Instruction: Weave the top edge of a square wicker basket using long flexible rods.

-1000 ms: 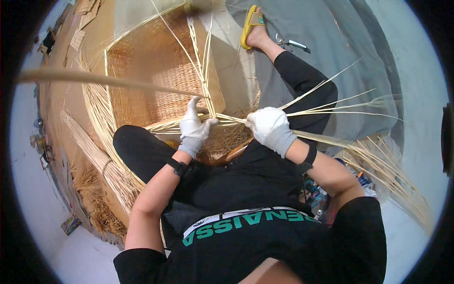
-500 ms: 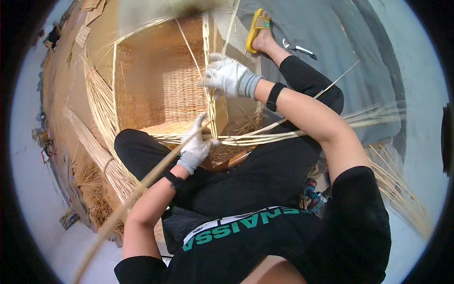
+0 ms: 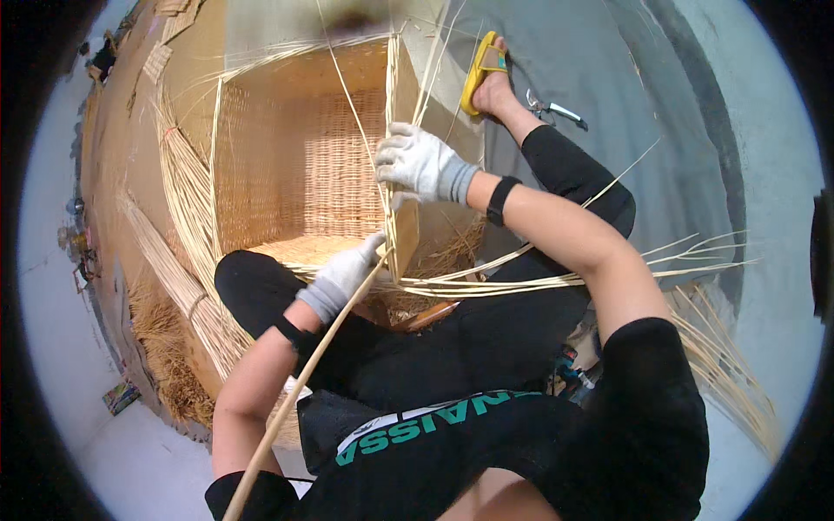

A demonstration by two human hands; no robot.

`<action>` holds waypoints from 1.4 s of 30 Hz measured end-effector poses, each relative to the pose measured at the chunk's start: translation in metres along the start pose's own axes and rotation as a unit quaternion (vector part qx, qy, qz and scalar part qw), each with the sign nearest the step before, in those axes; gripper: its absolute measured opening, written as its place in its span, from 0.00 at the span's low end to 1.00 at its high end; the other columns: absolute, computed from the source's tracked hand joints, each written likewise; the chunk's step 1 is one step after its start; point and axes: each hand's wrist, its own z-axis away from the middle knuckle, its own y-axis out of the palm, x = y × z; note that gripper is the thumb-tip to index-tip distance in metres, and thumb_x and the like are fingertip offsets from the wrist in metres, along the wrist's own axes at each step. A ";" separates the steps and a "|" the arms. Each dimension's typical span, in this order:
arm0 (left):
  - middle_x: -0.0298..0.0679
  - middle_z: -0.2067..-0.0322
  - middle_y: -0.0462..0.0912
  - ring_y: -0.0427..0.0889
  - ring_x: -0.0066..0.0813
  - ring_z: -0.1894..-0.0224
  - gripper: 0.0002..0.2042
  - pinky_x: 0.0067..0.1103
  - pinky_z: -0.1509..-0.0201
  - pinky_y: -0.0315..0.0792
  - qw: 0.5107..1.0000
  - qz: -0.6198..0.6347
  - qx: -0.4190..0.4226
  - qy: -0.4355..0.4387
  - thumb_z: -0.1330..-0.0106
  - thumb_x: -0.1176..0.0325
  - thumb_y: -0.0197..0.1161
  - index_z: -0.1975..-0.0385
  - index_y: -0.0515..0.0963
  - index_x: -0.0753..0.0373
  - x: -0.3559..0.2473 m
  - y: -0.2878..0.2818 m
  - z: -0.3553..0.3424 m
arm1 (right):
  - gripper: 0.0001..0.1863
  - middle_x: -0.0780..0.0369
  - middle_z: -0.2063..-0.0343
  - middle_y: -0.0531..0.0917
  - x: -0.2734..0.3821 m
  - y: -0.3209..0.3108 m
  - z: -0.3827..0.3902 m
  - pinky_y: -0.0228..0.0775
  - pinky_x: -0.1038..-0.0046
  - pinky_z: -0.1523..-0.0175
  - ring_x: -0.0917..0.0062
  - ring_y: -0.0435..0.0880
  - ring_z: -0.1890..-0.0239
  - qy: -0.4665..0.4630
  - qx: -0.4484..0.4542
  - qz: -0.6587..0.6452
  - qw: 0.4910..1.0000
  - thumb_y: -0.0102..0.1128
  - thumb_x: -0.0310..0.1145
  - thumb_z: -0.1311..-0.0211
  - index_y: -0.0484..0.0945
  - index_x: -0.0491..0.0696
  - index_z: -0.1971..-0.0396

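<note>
My gloved right hand grips the braided strands along the right rim of a woven wicker basket, its fingers curled over the edge. My gloved left hand is at the basket's near right corner, closed around where a long pale rod meets the rim; its exact grip is partly hidden. The rod slants down toward the bottom edge of the picture. Loose split strands run right from that corner across my lap, and thin ones rise from the far rim.
Bundled rods lie left of the basket, with a frayed straw pile below. Pruning shears rest on a grey mat by my foot in a yellow sandal. More rods lie at lower right beside a pale wall.
My right hand has moved up and left from the cross strands onto the right rim. The long rod has swung from pointing left to pointing down. The basket sits slightly lower and further right in view.
</note>
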 end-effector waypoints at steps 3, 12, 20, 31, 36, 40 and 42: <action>0.49 0.71 0.84 0.84 0.48 0.64 0.20 0.38 0.60 0.77 0.997 -0.007 -0.052 -0.049 0.34 0.59 0.62 0.44 0.71 0.56 -0.015 -0.039 -0.021 | 0.39 0.61 0.51 0.77 0.007 0.001 0.013 0.64 0.61 0.37 0.63 0.75 0.45 0.206 -0.133 -0.110 0.963 0.73 0.58 0.60 0.77 0.57 0.45; 0.48 0.74 0.84 0.85 0.50 0.65 0.28 0.39 0.58 0.78 0.962 0.024 -0.212 -0.167 0.40 0.55 0.67 0.42 0.67 0.57 -0.048 -0.033 -0.077 | 0.27 0.59 0.48 0.79 0.003 0.012 0.016 0.70 0.64 0.40 0.62 0.77 0.43 0.250 -0.126 -0.298 0.913 0.69 0.45 0.49 0.78 0.56 0.47; 0.48 0.77 0.82 0.84 0.50 0.69 0.22 0.38 0.62 0.77 0.958 0.050 -0.263 -0.105 0.39 0.59 0.66 0.49 0.70 0.61 -0.040 -0.024 -0.082 | 0.22 0.61 0.52 0.82 -0.028 -0.011 0.007 0.60 0.59 0.31 0.67 0.76 0.40 0.051 -0.128 -0.016 0.990 0.67 0.54 0.50 0.82 0.55 0.60; 0.55 0.71 0.83 0.84 0.55 0.63 0.20 0.40 0.56 0.77 0.958 0.085 -0.231 -0.149 0.39 0.58 0.64 0.51 0.71 0.61 -0.037 -0.025 -0.077 | 0.23 0.59 0.74 0.81 0.012 -0.024 0.007 0.71 0.62 0.61 0.66 0.81 0.70 0.184 0.047 -0.025 0.981 0.63 0.56 0.47 0.78 0.49 0.71; 0.50 0.74 0.82 0.84 0.49 0.69 0.19 0.37 0.61 0.77 0.960 0.088 -0.246 -0.103 0.38 0.61 0.64 0.50 0.72 0.63 -0.032 -0.023 -0.079 | 0.18 0.60 0.73 0.81 0.010 -0.018 0.036 0.72 0.63 0.63 0.65 0.82 0.69 0.297 -0.065 -0.115 0.946 0.64 0.50 0.43 0.77 0.49 0.73; 0.51 0.72 0.83 0.84 0.51 0.66 0.21 0.37 0.59 0.77 0.961 0.090 -0.228 -0.125 0.38 0.61 0.63 0.48 0.71 0.62 -0.032 -0.024 -0.079 | 0.16 0.58 0.71 0.79 0.029 -0.012 0.025 0.74 0.62 0.59 0.63 0.83 0.62 0.363 -0.087 -0.055 0.926 0.62 0.48 0.40 0.77 0.50 0.67; 0.53 0.70 0.84 0.84 0.54 0.64 0.22 0.39 0.57 0.77 0.965 0.077 -0.211 -0.133 0.39 0.60 0.63 0.47 0.70 0.60 -0.034 -0.029 -0.080 | 0.15 0.58 0.70 0.79 0.034 -0.002 0.012 0.74 0.61 0.59 0.62 0.82 0.63 0.470 -0.124 -0.107 0.868 0.62 0.47 0.40 0.76 0.51 0.66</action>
